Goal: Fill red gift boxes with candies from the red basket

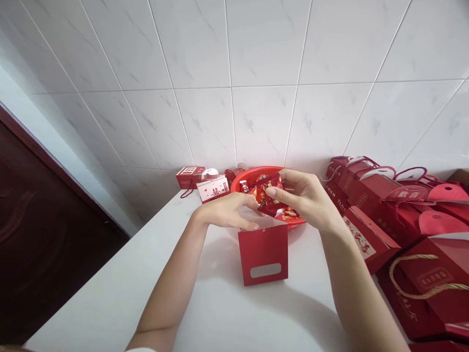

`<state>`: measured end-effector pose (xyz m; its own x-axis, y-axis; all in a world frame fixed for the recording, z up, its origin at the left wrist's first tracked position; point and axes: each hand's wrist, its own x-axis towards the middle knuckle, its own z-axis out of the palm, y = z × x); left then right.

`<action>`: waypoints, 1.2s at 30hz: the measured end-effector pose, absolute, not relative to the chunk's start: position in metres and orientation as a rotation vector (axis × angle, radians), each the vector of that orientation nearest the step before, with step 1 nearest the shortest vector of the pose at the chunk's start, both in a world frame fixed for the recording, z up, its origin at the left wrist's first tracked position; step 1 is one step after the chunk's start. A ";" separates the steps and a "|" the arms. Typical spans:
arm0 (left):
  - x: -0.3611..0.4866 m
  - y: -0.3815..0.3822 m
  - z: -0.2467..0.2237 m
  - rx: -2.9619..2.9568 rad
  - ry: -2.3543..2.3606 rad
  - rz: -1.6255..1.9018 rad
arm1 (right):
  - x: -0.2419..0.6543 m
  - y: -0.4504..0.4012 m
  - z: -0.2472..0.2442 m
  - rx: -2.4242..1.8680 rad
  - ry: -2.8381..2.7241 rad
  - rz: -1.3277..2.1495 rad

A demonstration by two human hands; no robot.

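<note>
Dark wooden door [44,234] fills the left edge, cut off by the frame, beside a white tabletop [91,303] that runs up to a white tiled wall [234,83]. At the far end of the tabletop, a red box [189,177] with a dangling cord and a white-and-red card box [213,189] sit close together, and the small red items behind them are too blurred to name. Next comes a red plastic basket [249,177], largely hidden behind the hands, with small red-wrapped snacks and a little bottle [244,186] inside. The left hand [225,211] reaches in from the near side, its fingers [245,215] loosely curled just above the top edge of a flat red paper bag [263,256] with a pale label window, lying on the tabletop. Whether those fingers touch anything is hard to make out. The right hand [304,198] pinches a red foil packet [269,195] between its thumb and fingers [289,178], holding it in the air over the basket. To the right, red gift boxes [366,195] with loop handles are heaped together, the nearest with a gold cord handle [410,274], and the pile is cut off by the right edge of the view.
</note>
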<state>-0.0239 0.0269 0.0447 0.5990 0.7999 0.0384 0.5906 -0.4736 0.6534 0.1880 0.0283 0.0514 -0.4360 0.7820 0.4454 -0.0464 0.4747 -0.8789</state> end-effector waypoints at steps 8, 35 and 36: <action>-0.022 0.028 0.047 2.197 1.138 0.444 | 0.189 0.033 0.049 -0.583 -1.952 1.147; -0.028 0.037 0.038 2.224 0.940 0.432 | 0.212 0.029 0.054 -0.707 -2.167 0.813; -0.028 0.037 0.038 2.228 0.939 0.420 | 0.214 0.028 0.055 -0.716 -2.151 0.810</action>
<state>-0.0283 0.0373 0.0384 0.6883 0.7247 0.0329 0.5075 -0.5134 0.6921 0.2142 0.0277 0.0555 -0.5886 0.6882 0.4242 0.2372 0.6486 -0.7232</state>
